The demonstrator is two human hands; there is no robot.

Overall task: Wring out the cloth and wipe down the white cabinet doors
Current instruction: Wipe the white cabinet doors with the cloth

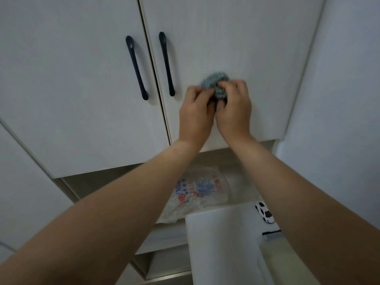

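Setting: white cabinet doors [226, 38] with two dark handles [136, 67].
Cloth: grey-blue cloth [216, 84], bunched against the right door.
Hands: left hand [195, 114] and right hand [234, 112] together, both gripping it.
Below: plastic bag [197, 194], toy car [264, 212].

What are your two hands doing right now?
Left hand: fingers curled round the bunched grey-green cloth.
Right hand: fingers gripping the same cloth.
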